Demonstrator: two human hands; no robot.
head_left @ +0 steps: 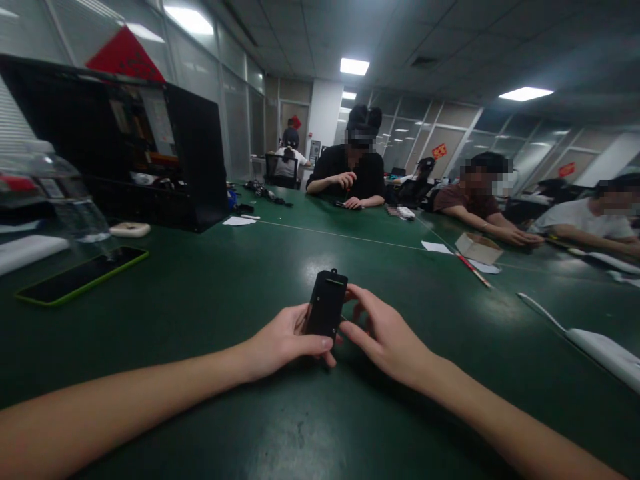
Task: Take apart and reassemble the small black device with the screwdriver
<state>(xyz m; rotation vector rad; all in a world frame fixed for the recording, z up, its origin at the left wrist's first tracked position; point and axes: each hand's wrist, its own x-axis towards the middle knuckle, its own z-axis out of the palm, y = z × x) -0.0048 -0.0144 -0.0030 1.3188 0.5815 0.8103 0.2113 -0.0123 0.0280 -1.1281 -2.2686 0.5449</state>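
A small black rectangular device [327, 303] with a little loop at its top and a few screws on its face is held upright above the green table [240, 413]. My left hand [285, 343] grips it from the left, the thumb lying across its lower front and fingers behind it. My right hand [383, 333] is at the device's right side, thumb and fingers curved around its edge. Whether those right fingertips hold anything small is hidden.
At the left are a phone with a green edge [83, 275], a clear bottle [73, 193] and a black open box [195, 160]. A white power strip [607, 353] lies at right. Across the table sits a person in black [320, 175]; others sit at right near a small box [479, 249].
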